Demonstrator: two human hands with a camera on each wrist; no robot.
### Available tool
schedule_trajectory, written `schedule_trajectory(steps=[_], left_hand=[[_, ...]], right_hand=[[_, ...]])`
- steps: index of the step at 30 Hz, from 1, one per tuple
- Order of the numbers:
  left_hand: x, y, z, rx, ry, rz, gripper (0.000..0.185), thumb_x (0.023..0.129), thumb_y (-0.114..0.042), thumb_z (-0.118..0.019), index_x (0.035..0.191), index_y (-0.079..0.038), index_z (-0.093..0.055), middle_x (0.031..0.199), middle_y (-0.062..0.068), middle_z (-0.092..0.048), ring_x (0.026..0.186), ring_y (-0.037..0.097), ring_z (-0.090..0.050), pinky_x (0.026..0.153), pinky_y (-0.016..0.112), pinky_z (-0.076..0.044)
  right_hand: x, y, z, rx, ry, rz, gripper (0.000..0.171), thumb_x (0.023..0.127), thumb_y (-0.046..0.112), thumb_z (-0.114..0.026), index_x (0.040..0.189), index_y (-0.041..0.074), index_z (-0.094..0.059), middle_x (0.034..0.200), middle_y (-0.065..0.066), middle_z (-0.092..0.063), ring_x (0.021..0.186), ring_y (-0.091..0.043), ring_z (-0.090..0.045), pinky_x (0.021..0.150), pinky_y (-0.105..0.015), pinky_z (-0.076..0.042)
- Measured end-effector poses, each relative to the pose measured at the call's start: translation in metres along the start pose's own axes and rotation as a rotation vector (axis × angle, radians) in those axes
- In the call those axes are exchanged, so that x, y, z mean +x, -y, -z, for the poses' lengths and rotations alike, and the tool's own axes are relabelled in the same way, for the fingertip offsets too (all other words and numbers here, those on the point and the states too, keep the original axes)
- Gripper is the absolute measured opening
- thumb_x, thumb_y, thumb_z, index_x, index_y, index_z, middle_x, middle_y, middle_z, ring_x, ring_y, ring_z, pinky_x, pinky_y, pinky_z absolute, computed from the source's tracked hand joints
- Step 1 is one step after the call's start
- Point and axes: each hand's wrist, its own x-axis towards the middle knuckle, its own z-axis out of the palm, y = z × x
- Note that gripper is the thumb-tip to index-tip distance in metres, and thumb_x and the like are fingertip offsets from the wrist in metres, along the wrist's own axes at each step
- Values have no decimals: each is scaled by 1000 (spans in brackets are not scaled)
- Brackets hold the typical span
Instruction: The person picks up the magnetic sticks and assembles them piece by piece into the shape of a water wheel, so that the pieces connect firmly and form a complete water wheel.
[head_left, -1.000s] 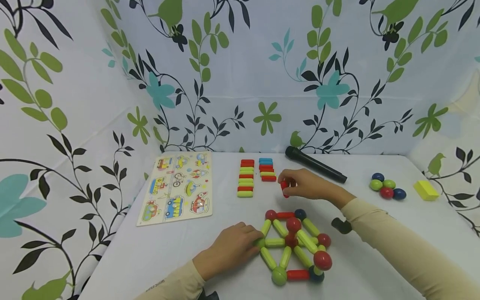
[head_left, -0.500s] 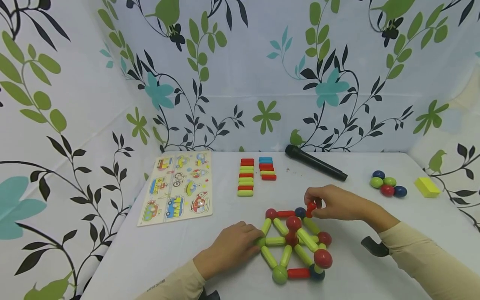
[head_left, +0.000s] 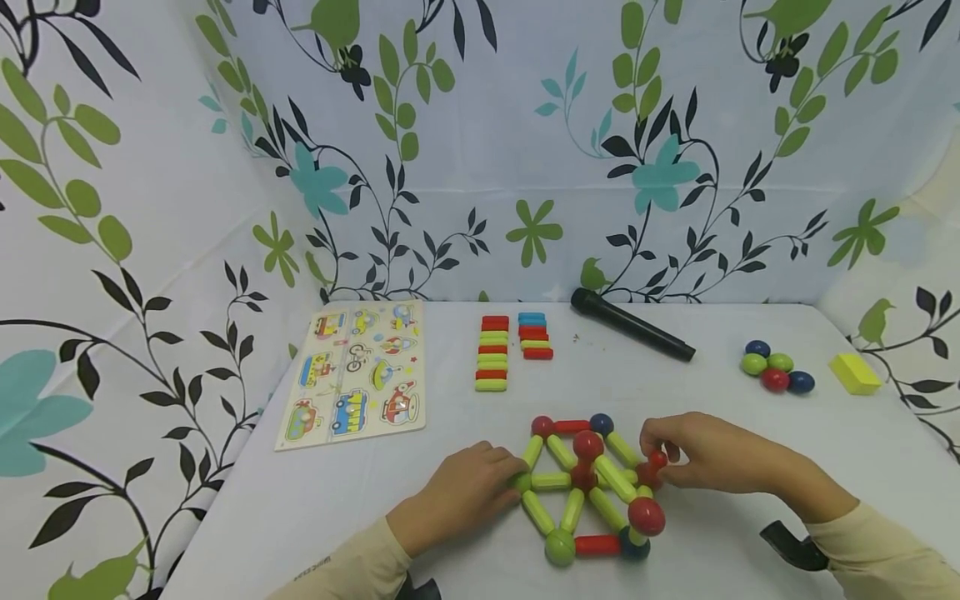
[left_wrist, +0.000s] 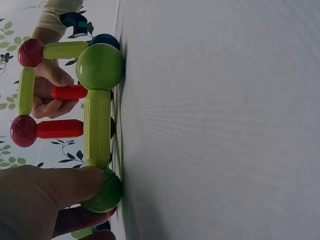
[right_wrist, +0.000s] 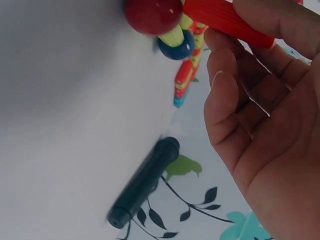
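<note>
A frame of magnetic sticks and balls (head_left: 551, 482) stands on the white table, with a red upright stick and a raised red ball at its middle. My left hand (head_left: 461, 492) pinches the green ball (left_wrist: 111, 196) at its left corner between thumb and fingers. On the other side my right hand (head_left: 720, 454) holds a red magnetic stick (right_wrist: 227, 21) between thumb and fingertips. That stick stands roughly upright, its lower end at the red ball (right_wrist: 152, 15) on the frame's right corner. Another raised red ball (head_left: 647, 517) sits over the front right corner.
Two stacked rows of loose sticks (head_left: 491, 350) lie behind the frame. A black microphone (head_left: 633, 323) is at the back. Several loose balls (head_left: 775, 381) and a yellow block (head_left: 855, 374) lie at right, a wooden picture puzzle (head_left: 352, 375) at left. Patterned cloth (head_left: 465, 150) hangs behind.
My right hand has carried the red stick from beside the stick rows toward me and rightward, to the frame's right corner ball. The left hand stays on its green ball.
</note>
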Motion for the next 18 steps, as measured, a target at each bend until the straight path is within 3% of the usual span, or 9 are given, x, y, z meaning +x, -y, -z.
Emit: schedule_trajectory(steps=[18], left_hand=[[-1, 1, 0, -16, 16, 5, 33, 91, -25, -78, 123, -19, -71, 112, -9, -72, 97, 6, -62, 82, 20, -53]], right_hand=[[2, -4, -5, -14, -9, 21, 22, 88, 19, -78, 102, 26, -63, 96, 19, -66, 85, -2, -58, 76, -30, -57]])
